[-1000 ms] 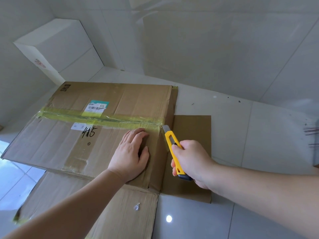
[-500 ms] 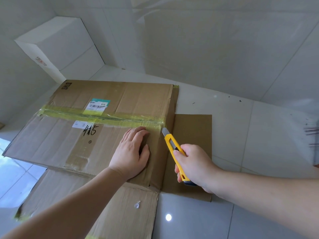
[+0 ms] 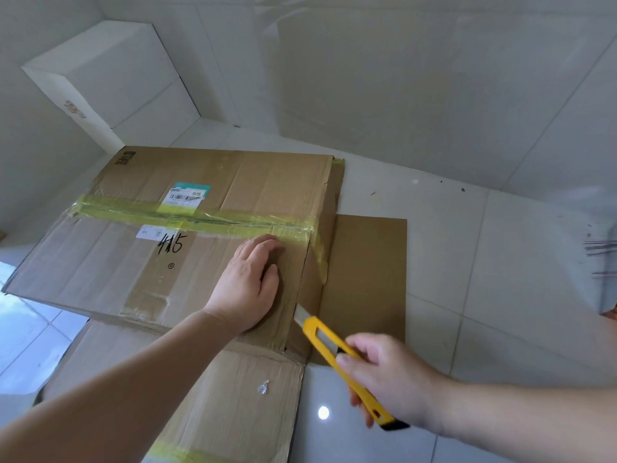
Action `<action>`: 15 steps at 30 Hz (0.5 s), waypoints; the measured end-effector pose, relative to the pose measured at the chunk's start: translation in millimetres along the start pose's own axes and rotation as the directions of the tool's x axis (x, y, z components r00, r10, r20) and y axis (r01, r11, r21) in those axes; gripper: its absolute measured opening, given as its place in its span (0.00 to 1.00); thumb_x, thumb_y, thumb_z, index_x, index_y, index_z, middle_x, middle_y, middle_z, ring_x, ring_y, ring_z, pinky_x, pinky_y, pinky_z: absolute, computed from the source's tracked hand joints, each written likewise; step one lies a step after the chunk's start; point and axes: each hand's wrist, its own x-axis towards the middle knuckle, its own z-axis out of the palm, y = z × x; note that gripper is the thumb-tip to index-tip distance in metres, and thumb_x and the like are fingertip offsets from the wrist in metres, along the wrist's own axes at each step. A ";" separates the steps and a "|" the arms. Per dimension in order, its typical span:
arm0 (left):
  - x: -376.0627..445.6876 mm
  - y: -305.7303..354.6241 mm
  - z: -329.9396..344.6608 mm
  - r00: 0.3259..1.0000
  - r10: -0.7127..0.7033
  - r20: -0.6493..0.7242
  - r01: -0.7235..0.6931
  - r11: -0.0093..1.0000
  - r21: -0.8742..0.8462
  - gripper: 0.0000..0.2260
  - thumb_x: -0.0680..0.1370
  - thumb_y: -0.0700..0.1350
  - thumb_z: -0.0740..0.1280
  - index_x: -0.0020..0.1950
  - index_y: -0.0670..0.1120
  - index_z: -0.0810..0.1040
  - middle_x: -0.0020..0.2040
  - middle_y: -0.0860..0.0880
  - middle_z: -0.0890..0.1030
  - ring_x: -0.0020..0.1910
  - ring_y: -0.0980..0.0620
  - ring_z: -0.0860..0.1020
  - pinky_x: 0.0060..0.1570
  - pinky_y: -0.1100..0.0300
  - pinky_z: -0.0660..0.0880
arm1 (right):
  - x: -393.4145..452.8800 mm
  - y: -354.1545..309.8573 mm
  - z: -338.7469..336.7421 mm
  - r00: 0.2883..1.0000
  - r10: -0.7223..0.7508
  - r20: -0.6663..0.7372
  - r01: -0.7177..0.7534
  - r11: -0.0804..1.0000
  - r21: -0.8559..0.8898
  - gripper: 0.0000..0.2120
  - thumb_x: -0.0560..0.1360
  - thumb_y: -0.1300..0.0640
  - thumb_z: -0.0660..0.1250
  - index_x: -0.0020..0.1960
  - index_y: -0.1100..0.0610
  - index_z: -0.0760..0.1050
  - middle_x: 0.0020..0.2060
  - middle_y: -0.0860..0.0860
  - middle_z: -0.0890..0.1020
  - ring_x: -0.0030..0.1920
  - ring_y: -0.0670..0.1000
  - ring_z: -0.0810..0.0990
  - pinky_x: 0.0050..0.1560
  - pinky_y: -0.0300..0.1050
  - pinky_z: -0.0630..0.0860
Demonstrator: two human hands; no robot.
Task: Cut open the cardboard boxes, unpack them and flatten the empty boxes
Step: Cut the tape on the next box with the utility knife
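Observation:
A large brown cardboard box [image 3: 110,262] lies on the tiled floor, sealed across its top by a strip of yellow tape [image 3: 187,217], with a shipping label and "415" written on it. My left hand [image 3: 248,285] presses flat on the top panel near the right edge. My right hand [image 3: 387,379] grips a yellow utility knife [image 3: 330,349]. Its blade tip sits at the seam along the box's right edge, low on that edge. A dark slit runs up that edge to the tape.
A flat cardboard flap [image 3: 367,279] lies on the floor right of the box, and another flattened sheet [image 3: 213,406] lies in front of it. A white box [image 3: 110,81] stands in the far left corner. Tiled walls close in behind.
My right hand has drawn the knife down the box's right edge toward me, from the tape to near the front corner. The left hand has stayed pressed in place.

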 end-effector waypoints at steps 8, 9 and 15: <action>23.5 19.2 -5.1 0.992 -0.098 0.078 0.065 0.932 0.356 0.18 0.73 0.60 0.60 0.29 0.50 0.69 0.28 0.55 0.73 0.28 0.56 0.72 0.26 0.64 0.62 | -3.3 23.8 -42.3 0.952 -0.015 -0.305 -0.009 0.997 -0.077 0.10 0.78 0.56 0.61 0.38 0.57 0.72 0.25 0.53 0.77 0.23 0.54 0.73 0.27 0.48 0.69; 26.7 22.6 -3.0 0.983 -0.129 0.129 0.067 0.912 0.405 0.20 0.72 0.62 0.60 0.28 0.50 0.68 0.26 0.55 0.73 0.27 0.58 0.72 0.25 0.65 0.62 | 2.9 23.1 -52.3 0.935 -0.044 -0.351 -0.005 0.991 -0.136 0.10 0.78 0.56 0.60 0.40 0.57 0.72 0.26 0.54 0.78 0.23 0.53 0.74 0.27 0.48 0.70; 41.1 35.7 -3.2 0.963 -0.115 0.245 -0.032 0.850 0.526 0.17 0.76 0.54 0.56 0.30 0.48 0.69 0.29 0.53 0.73 0.27 0.54 0.71 0.25 0.63 0.63 | 29.4 6.0 -80.9 0.900 -0.313 -0.304 0.113 0.840 -0.530 0.04 0.77 0.52 0.63 0.44 0.49 0.74 0.33 0.52 0.79 0.31 0.52 0.79 0.37 0.47 0.76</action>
